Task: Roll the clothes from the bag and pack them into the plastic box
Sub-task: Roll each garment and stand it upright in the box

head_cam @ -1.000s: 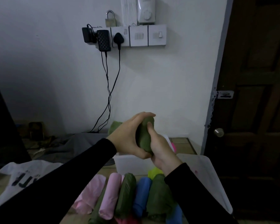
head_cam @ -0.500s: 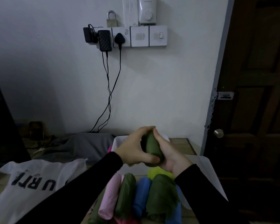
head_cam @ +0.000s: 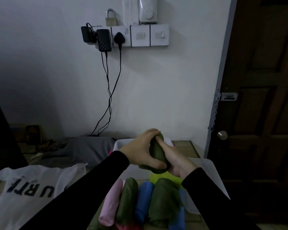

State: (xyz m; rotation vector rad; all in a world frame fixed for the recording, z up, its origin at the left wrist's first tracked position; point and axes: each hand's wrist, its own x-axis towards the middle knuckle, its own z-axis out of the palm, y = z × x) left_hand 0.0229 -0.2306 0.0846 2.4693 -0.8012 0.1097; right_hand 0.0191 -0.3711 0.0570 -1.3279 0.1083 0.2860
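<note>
I see a dim, bluish picture: the wall (head_cam: 156, 97) is palest, the door (head_cam: 264, 113) nearly black, edges bowed, detail soft.

Olive-green roll (head_cam: 158, 155) tilted above white plastic box (head_cam: 123, 143), coloured rolls (head_cam: 145, 198) nearer

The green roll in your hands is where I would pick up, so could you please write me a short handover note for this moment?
Left hand: grips the green roll from the left.
Right hand: holds the same roll from the right and beneath, fingers up along it.
The roll is held in the air over the white plastic box.
Done: pink, dark green and blue rolls lie side by side below the hands.
Left: finish this roll, set it down, then check the white bag for more clothes.
</note>
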